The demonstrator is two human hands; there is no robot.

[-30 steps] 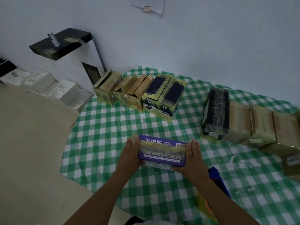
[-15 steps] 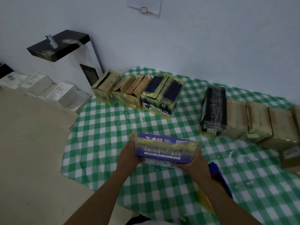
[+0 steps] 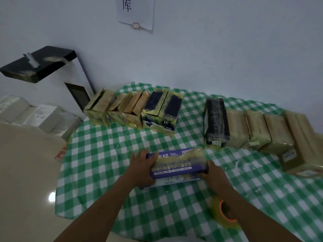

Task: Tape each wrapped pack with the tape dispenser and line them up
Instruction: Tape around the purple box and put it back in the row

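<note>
A purple wrapped pack (image 3: 176, 165) with a yellowish tape band along its top sits in the middle of the green checked table (image 3: 104, 154). My left hand (image 3: 141, 165) grips its left end, fingers over the top. My right hand (image 3: 212, 173) holds its right end, fingers curled under the edge. A row of taped packs (image 3: 132, 109) stands at the back left. Another row of taped packs (image 3: 253, 128) runs along the back right. The tape dispenser (image 3: 225, 213), with its yellow roll and orange core, lies under my right forearm, partly hidden.
White boxes (image 3: 35, 116) lie on the floor at the left beside a black shelf (image 3: 38, 63). The table's near-left edge drops to a beige floor. A paper sheet (image 3: 136, 13) hangs on the wall.
The purple pack has been turned and shifted slightly right while both hands kept hold of it. The camera has tilted up, and the tape roll shows by my right arm.
</note>
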